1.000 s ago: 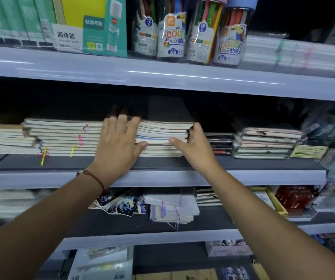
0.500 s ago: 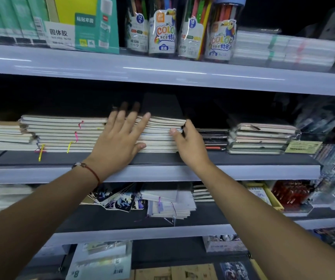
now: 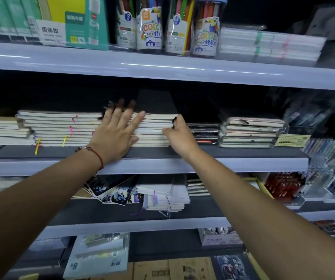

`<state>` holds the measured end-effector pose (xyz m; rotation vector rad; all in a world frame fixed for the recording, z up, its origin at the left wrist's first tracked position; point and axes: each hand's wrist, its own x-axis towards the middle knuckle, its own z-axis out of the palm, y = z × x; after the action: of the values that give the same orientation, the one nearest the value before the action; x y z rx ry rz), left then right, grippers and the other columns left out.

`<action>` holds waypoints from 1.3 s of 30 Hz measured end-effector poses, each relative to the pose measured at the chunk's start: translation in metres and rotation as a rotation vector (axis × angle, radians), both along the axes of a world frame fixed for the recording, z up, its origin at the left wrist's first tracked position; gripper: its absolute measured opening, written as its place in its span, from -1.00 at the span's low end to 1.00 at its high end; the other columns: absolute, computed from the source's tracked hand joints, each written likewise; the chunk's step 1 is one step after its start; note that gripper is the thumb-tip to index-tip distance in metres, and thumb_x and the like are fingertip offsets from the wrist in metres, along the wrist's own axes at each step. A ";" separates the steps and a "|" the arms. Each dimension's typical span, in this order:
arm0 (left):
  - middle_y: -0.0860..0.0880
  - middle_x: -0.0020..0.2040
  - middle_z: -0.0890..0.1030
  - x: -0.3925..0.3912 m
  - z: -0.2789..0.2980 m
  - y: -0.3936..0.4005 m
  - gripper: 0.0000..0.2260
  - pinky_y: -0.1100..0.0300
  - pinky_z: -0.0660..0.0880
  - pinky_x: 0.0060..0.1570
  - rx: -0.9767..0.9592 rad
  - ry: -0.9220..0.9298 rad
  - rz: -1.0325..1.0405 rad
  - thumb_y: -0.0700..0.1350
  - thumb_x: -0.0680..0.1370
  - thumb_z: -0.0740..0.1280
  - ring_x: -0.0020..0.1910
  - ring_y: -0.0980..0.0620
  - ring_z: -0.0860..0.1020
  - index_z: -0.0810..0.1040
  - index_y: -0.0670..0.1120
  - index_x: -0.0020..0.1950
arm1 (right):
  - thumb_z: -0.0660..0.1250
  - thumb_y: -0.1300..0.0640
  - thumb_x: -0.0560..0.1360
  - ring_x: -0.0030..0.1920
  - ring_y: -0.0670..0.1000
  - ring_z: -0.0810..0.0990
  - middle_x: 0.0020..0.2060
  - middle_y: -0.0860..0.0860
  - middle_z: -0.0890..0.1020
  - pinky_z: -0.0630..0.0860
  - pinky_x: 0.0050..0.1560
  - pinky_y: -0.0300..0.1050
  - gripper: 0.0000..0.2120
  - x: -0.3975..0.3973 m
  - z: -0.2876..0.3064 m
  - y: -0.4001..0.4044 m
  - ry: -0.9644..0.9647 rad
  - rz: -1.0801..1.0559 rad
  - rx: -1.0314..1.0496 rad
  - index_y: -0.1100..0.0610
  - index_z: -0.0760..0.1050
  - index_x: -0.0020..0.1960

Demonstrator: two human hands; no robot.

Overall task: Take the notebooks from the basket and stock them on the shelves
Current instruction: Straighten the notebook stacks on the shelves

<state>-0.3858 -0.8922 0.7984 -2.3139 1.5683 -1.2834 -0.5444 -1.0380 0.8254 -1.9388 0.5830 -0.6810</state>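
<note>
A stack of cream-edged notebooks with a dark top cover [image 3: 154, 128] lies on the middle shelf [image 3: 233, 165]. My left hand [image 3: 118, 132] presses flat on the stack's front edge with fingers spread and straight, fingertips reaching over the top. My right hand [image 3: 179, 136] is at the stack's right end: the thumb lies against the page edges and the fingers curl round the right side. More notebook stacks [image 3: 59, 128] lie to the left with coloured ribbon markers hanging out. The basket is out of view.
Wrapped notebook bundles [image 3: 249, 132] and a dark pile [image 3: 204, 132] sit right of my hands. Above, the top shelf [image 3: 162, 67] carries crayon tubs [image 3: 150, 27] and a glue-stick box [image 3: 71, 21]. Below lie loose notebooks [image 3: 162, 196] and cards.
My left hand slid up the stack front, its fingers now reaching over the top. My right hand stays at the stack's right end. The camera moved slightly.
</note>
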 end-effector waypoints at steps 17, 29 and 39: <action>-0.06 0.44 0.47 -0.091 -0.121 0.065 -0.40 0.03 0.47 0.30 0.349 0.750 -0.077 0.31 0.55 0.03 0.38 -0.09 0.48 0.37 0.07 0.51 | 0.17 -0.04 0.65 0.58 -0.02 0.07 0.58 -0.02 0.17 0.04 0.50 -0.21 -0.47 -0.125 -0.115 0.004 0.612 0.250 -0.692 0.01 0.17 0.59; -0.14 0.10 0.57 -0.026 -0.230 -0.022 -0.06 -0.08 0.51 -0.02 0.278 0.518 0.015 0.66 0.29 0.06 -0.02 -0.22 0.57 0.25 0.18 0.56 | 0.21 -0.20 0.60 0.60 0.04 -0.07 0.61 -0.04 -0.07 -0.25 0.45 -0.24 -0.24 -0.059 -0.240 -0.038 0.697 0.281 -0.833 -0.03 -0.11 0.63; 0.10 0.14 0.30 -0.023 -0.282 -0.033 -0.18 0.17 0.37 0.05 -0.037 0.847 -0.181 0.57 0.28 0.22 0.09 0.07 0.42 0.11 0.38 0.48 | 0.24 -0.25 0.56 0.58 -0.04 0.03 0.58 -0.26 -0.01 0.00 0.51 -0.13 -0.28 -0.055 -0.302 -0.047 0.379 0.124 -0.912 -0.26 -0.07 0.59</action>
<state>-0.4088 -0.9255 0.5164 -2.9968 1.9791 -0.3029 -0.5992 -1.0847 0.5235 -2.9703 0.3917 -0.5386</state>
